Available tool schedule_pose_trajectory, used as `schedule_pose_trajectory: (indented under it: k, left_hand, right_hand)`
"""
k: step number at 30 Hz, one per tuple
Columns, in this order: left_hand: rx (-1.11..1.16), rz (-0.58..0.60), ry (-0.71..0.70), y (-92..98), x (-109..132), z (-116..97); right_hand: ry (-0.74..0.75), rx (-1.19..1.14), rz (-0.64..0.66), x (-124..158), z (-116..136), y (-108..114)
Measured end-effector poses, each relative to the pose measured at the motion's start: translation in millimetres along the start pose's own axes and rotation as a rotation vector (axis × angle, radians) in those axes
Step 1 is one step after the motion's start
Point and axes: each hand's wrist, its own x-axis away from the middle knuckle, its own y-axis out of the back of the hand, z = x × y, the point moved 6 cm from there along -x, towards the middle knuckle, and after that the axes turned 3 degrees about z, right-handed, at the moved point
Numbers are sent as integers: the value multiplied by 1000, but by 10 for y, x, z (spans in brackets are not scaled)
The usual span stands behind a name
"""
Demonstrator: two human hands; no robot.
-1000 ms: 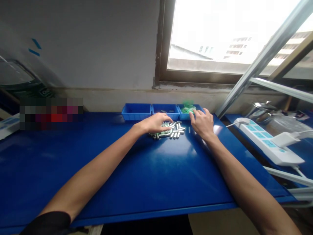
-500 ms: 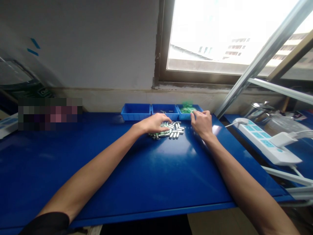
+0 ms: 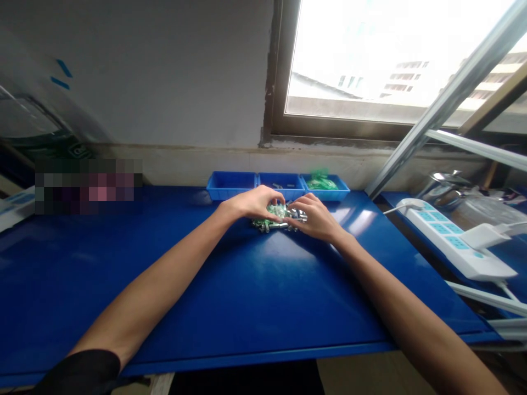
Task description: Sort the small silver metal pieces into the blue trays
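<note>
At centre frame, the left hand (image 3: 260,203), thumb and fingers parted, borders pale green pieces (image 3: 276,210) — whether the right hand (image 3: 315,218) pinches anything, I cannot tell.

Mid-frame, my left hand (image 3: 256,204) and right hand (image 3: 317,218) were curled close together at a heap of metal cylinders (image 3: 267,226); grip was unclear. Behind, three blue bins (image 3: 293,194) stood in a row, the rightmost holding green material (image 3: 321,182).
</note>
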Motion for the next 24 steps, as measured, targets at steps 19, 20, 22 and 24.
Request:
schedule_pose_trajectory:
  k: [19,20,22,24]
  left_hand:
    - [368,-254,-33,191,-1,-25]
    - [341,-285,-12,209,5,-3]
    - [263,-298,29,219,14,33]
    - [197,-250,51,193,18,46]
  right_hand:
    - [-387,-865,-194,-16,-211,-75]
    - [-402,-853,-267,0,-237,-20]
    - [-422,-726,-451,58,-302,126]
    - [-410,-491,-578,122,-339,268]
